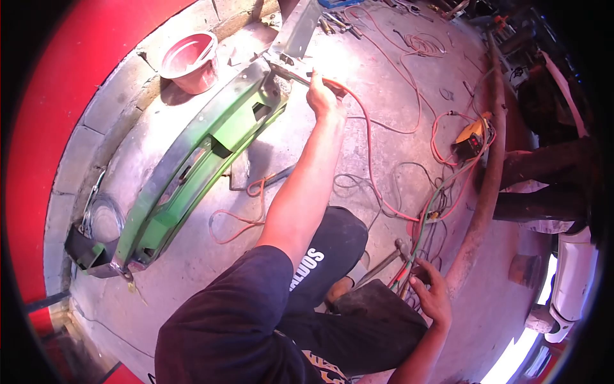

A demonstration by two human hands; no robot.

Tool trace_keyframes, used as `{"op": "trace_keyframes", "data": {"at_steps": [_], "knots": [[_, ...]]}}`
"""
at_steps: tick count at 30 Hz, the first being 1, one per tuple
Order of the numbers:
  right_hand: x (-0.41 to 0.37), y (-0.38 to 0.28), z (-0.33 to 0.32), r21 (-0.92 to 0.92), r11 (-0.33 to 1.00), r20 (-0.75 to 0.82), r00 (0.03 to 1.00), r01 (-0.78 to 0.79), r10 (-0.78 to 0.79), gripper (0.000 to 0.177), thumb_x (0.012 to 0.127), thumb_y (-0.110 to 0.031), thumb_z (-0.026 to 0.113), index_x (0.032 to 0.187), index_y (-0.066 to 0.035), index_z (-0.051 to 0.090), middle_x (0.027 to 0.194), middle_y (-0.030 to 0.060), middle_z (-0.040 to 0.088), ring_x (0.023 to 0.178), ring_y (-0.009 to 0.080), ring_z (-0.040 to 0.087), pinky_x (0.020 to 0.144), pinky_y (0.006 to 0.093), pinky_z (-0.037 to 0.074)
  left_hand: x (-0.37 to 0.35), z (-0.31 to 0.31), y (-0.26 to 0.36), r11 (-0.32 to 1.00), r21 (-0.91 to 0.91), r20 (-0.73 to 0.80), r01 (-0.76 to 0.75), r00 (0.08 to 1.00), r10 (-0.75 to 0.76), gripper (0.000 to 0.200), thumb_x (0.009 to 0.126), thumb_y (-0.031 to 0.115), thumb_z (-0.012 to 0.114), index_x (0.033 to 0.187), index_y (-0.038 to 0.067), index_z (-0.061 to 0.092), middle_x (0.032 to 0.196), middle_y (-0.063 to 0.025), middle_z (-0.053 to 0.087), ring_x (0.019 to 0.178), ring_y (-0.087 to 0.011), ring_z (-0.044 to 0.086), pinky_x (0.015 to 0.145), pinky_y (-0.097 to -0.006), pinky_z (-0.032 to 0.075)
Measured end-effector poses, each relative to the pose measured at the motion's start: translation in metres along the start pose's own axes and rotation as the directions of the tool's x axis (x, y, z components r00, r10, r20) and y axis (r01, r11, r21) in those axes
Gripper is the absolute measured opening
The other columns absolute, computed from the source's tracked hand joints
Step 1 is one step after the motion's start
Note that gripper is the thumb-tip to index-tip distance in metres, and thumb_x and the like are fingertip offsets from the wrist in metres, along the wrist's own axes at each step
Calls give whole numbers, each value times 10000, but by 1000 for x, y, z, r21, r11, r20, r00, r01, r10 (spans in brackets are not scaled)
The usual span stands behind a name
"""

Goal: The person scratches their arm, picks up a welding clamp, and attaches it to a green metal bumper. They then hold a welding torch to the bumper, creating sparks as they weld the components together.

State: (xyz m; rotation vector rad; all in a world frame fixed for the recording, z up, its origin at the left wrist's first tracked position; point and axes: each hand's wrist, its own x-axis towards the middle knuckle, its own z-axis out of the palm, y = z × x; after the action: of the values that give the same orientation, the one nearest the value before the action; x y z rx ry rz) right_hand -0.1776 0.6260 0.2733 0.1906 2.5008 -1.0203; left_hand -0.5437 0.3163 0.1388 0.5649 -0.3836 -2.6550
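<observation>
My left hand point(324, 99) reaches forward, closed around a clamp-like tool with a red cable, its thumb pointing up. The tool's front meets the upper end of a long green and grey metal bumper point(192, 160), beside an upright metal plate point(298, 29). Most of the tool is hidden by my fingers and the glare. Lower right, my right hand point(435, 294) hovers by my knee with loosely curled, parted fingers and nothing visible in them. Close to it are a hammer point(384, 264) and a bundle of red and green cables point(419, 240).
A reddish bucket point(190, 64) stands by the block wall point(83, 147). Coiled wire point(105, 217) lies near the bumper's lower end. A yellow and black machine point(470, 139) sits among cables, beside a long rusty pipe point(480, 217). Another person's dark-clothed legs point(543, 182) are at right.
</observation>
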Motion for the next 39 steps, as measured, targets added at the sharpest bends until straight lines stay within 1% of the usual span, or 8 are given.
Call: {"op": "trace_keyframes", "data": {"at_steps": [11, 16, 19, 24, 35, 36, 37, 39], "knots": [[-5, 12, 1, 2, 1000, -54, 998, 12, -12, 476, 933, -210, 760, 1350, -32, 614, 1065, 108, 716, 959, 204, 684, 887, 353, 529, -5, 3, 9, 996, -41, -55, 76, 995, -78, 368, 972, 501, 620, 1011, 138, 569, 841, -94, 655, 717, -234, 643, 644, -406, 520], [-8, 4, 1, 20, 1000, -59, 998, 16, -14, 469, 937, -208, 755, 1345, -26, 613, 1052, 106, 708, 963, 201, 685, 885, 347, 529, -11, -14, 14, 992, 20, -20, 126, 992, -126, 438, 991, 482, 606, 1195, 102, 532, 995, -143, 649, 871, -283, 660, 802, -456, 551], [-9, 5, 0, 15, 999, -44, 999, 31, -30, 461, 938, -198, 751, 1341, -22, 612, 1048, 104, 705, 958, 198, 685, 880, 342, 529, 2, -40, 10, 986, 88, 3, 142, 990, -143, 385, 993, 454, 602, 1111, 91, 546, 1088, -185, 617, 1002, -328, 649, 928, -527, 543], [-10, 9, 2, 0, 999, -62, 997, 41, -41, 471, 933, -195, 750, 1347, -18, 609, 1047, 121, 709, 922, 211, 689, 854, 343, 536, -5, -49, 12, 955, 271, 52, 118, 989, -137, 434, 976, 466, 663, 1181, 92, 585, 1071, -90, 642, 1034, -279, 640, 928, -407, 463], [-11, 17, -1, -135, 979, -69, 984, 155, -166, 531, 966, -376, 693, 1357, -31, 596, 1126, 179, 689, 1008, 310, 681, 891, 428, 535, -13, -69, 28, 828, 553, 111, -93, 993, 38, 417, 917, 483, 743, 1169, 177, 612, 1045, 39, 578, 1060, -127, 531, 1056, -489, 316], [-11, 21, 0, -131, 978, -83, 982, 160, -171, 540, 975, -410, 674, 1362, -43, 592, 1140, 185, 682, 1025, 317, 675, 900, 430, 528, -41, -60, 36, 779, 606, 112, -159, 987, 114, 424, 928, 458, 729, 1203, 164, 596, 1074, 22, 577, 1116, -156, 523, 1071, -501, 305], [-12, 22, 0, -147, 975, -89, 979, 169, -183, 552, 971, -428, 673, 1364, -49, 591, 1142, 186, 681, 1042, 318, 672, 907, 430, 524, -24, -88, 43, 757, 649, 101, -82, 995, 22, 814, 935, 418, 728, 1541, 30, 347, 1478, -130, 486, 1405, -317, 414, 1144, -512, 285], [-16, 22, -1, -127, 979, -90, 981, 157, -169, 568, 954, -448, 672, 1358, -57, 597, 1143, 187, 681, 1072, 338, 662, 927, 450, 510, -75, -82, 52, 723, 687, 136, -70, 990, -34, 738, 986, 363, 660, 1542, 0, 338, 1494, -188, 487, 1415, -341, 433, 1171, -517, 294]]}}
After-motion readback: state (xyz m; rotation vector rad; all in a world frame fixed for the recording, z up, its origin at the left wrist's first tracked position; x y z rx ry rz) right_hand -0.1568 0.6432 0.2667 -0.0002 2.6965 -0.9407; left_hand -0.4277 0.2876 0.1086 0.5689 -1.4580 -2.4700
